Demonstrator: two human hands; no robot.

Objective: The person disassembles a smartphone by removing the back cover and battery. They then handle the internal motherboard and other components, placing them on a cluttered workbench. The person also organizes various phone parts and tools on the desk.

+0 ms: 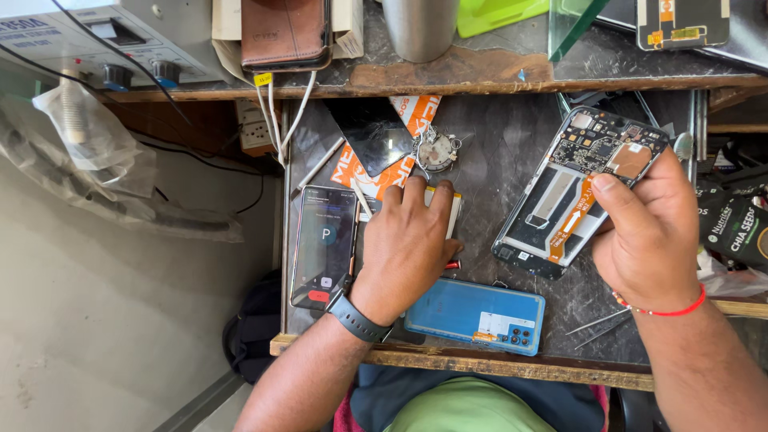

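Note:
My right hand (648, 236) grips the right edge of an opened phone frame (576, 192), its circuit board and orange flex cable facing up on the dark work surface. My left hand (408, 240), with a dark watch on the wrist, lies palm down over a flat white-edged part (454, 214), fingers curled onto it. A blue phone back cover (476, 316) sits just below that hand. To its left lies a phone with a lit screen (324, 248).
A black glass panel (372, 132) and orange packet (416, 112) lie at the back beside a small round metal part (436, 150). Tweezers (600, 324) rest front right. A shelf above holds a brown wallet (284, 32), metal cup (420, 28) and power unit (120, 40).

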